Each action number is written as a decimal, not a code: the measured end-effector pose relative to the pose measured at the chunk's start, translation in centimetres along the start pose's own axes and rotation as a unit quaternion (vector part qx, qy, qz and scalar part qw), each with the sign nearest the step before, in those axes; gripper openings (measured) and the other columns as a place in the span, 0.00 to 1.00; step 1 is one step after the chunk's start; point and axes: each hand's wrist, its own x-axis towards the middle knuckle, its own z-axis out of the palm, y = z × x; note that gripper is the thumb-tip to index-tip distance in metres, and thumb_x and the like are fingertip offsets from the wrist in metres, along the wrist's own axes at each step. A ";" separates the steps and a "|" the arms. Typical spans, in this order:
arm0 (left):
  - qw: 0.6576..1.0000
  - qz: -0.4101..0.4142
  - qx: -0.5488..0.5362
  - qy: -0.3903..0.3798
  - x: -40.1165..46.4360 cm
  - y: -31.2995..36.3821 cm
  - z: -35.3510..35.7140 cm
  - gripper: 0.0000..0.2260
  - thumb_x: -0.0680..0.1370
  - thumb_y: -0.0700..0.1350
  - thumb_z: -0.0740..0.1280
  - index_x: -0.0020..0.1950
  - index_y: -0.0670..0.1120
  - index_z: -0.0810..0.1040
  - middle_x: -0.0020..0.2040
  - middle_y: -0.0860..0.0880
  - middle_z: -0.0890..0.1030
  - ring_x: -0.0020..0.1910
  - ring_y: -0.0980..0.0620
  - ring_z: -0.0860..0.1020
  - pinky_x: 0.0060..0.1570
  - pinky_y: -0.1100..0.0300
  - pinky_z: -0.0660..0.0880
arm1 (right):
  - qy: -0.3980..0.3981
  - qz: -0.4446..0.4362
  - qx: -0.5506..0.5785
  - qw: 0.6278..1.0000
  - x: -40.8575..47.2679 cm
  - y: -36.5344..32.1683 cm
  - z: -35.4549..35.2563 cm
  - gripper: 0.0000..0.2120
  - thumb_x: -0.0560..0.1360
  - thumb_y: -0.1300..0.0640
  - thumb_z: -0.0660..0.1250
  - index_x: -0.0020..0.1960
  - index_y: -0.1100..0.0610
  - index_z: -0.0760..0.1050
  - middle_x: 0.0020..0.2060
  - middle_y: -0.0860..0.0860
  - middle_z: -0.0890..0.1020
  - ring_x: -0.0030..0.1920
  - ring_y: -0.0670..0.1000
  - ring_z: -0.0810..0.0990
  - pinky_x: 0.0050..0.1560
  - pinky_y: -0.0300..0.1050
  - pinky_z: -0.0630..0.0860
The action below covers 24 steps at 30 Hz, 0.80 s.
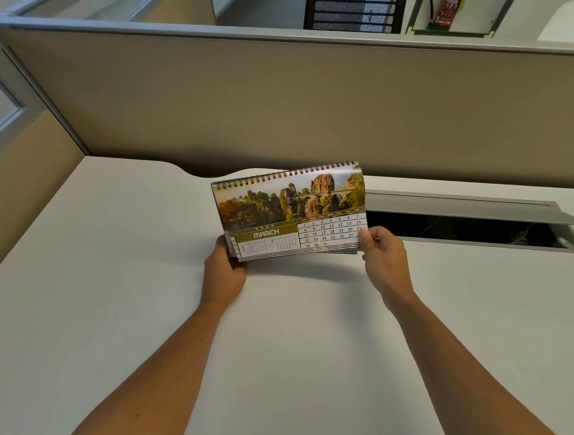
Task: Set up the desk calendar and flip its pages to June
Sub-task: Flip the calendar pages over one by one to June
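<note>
A spiral-bound desk calendar [290, 210] is held upright just above the white desk [113, 299], its black wire binding on top. The facing page shows a rocky landscape photo and the word MARCH with a date grid. My left hand [223, 272] grips the calendar's lower left corner. My right hand [383, 254] pinches the lower right corner, thumb on the front of the page. Several page edges fan out along the bottom. The calendar's back and its stand are hidden.
A beige partition wall [304, 106] runs behind the desk. An open cable tray with a raised grey lid [467, 213] sits at the desk's back right. Beyond the partition are a black mesh chair [355, 6] and a red fire extinguisher [450, 2].
</note>
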 end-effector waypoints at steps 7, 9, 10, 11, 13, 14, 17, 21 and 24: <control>0.999 0.019 -0.028 0.000 -0.2 -0.1 -0.2 0.19 0.70 0.40 0.74 0.58 0.46 0.73 0.54 0.44 0.81 0.52 0.47 0.80 0.51 0.53 0.78 | -0.016 -0.015 0.006 1.000 -1.1 -0.6 -0.9 0.15 0.82 0.50 0.57 0.57 0.56 0.79 0.56 0.51 0.83 0.55 0.48 0.79 0.45 0.32 0.70; 0.996 -0.003 -0.084 -0.003 -0.5 0.4 -0.2 0.15 0.72 0.47 0.72 0.55 0.46 0.74 0.50 0.46 0.82 0.50 0.47 0.81 0.53 0.45 0.79 | -0.013 -0.030 0.015 0.999 -1.3 -1.2 -1.4 0.14 0.82 0.51 0.58 0.57 0.56 0.80 0.57 0.52 0.83 0.57 0.48 0.79 0.47 0.33 0.71; 0.996 0.000 -0.094 0.000 -0.6 0.6 -0.4 0.17 0.72 0.54 0.71 0.54 0.46 0.74 0.49 0.45 0.82 0.49 0.44 0.81 0.53 0.43 0.78 | -0.011 -0.045 0.016 0.999 -1.5 -1.7 -1.7 0.14 0.82 0.51 0.59 0.55 0.55 0.81 0.57 0.52 0.82 0.58 0.49 0.79 0.49 0.35 0.73; 0.994 0.004 -0.106 0.007 -0.6 0.6 -0.4 0.24 0.68 0.63 0.69 0.53 0.47 0.75 0.50 0.43 0.82 0.50 0.42 0.81 0.53 0.43 0.78 | -0.007 -0.062 0.020 0.998 -1.7 -2.2 -1.9 0.13 0.81 0.52 0.60 0.52 0.55 0.82 0.57 0.52 0.82 0.58 0.50 0.79 0.52 0.39 0.76; 0.996 0.015 -0.092 0.011 -0.6 0.2 -0.6 0.29 0.64 0.67 0.68 0.54 0.47 0.75 0.53 0.41 0.81 0.51 0.41 0.81 0.52 0.43 0.78 | -0.003 -0.083 0.047 0.995 -2.0 -3.5 -2.5 0.12 0.81 0.54 0.62 0.45 0.56 0.82 0.53 0.52 0.83 0.56 0.51 0.81 0.54 0.44 0.77; 0.997 0.025 -0.070 0.011 -0.7 0.0 -0.6 0.24 0.67 0.62 0.69 0.53 0.47 0.75 0.52 0.43 0.81 0.51 0.41 0.81 0.51 0.42 0.79 | -0.007 -0.083 0.081 0.993 -2.3 -4.3 -2.9 0.12 0.80 0.55 0.63 0.42 0.56 0.82 0.49 0.52 0.85 0.53 0.51 0.82 0.52 0.45 0.77; 0.997 0.032 -0.073 0.007 -0.7 -0.5 -0.5 0.13 0.70 0.45 0.70 0.53 0.48 0.75 0.53 0.47 0.79 0.50 0.45 0.79 0.49 0.56 0.80 | -0.049 -0.065 0.225 0.971 -2.5 -7.4 -3.7 0.13 0.80 0.58 0.64 0.38 0.60 0.77 0.37 0.50 0.85 0.43 0.49 0.83 0.51 0.49 0.78; 0.999 0.044 0.002 0.010 0.0 -0.9 0.1 0.19 0.74 0.37 0.69 0.64 0.44 0.71 0.60 0.46 0.78 0.56 0.52 0.76 0.48 0.77 0.72 | -0.090 -0.079 0.309 0.943 -1.4 -11.5 -3.6 0.16 0.81 0.54 0.62 0.36 0.59 0.76 0.33 0.51 0.84 0.41 0.51 0.83 0.54 0.51 0.78; 1.000 0.029 0.003 0.003 0.4 -0.7 0.2 0.19 0.74 0.36 0.69 0.63 0.42 0.69 0.62 0.42 0.78 0.60 0.45 0.77 0.56 0.61 0.73 | -0.100 -0.094 0.307 0.942 0.1 -13.5 -3.3 0.18 0.82 0.47 0.58 0.47 0.55 0.83 0.48 0.53 0.87 0.55 0.52 0.84 0.62 0.51 0.78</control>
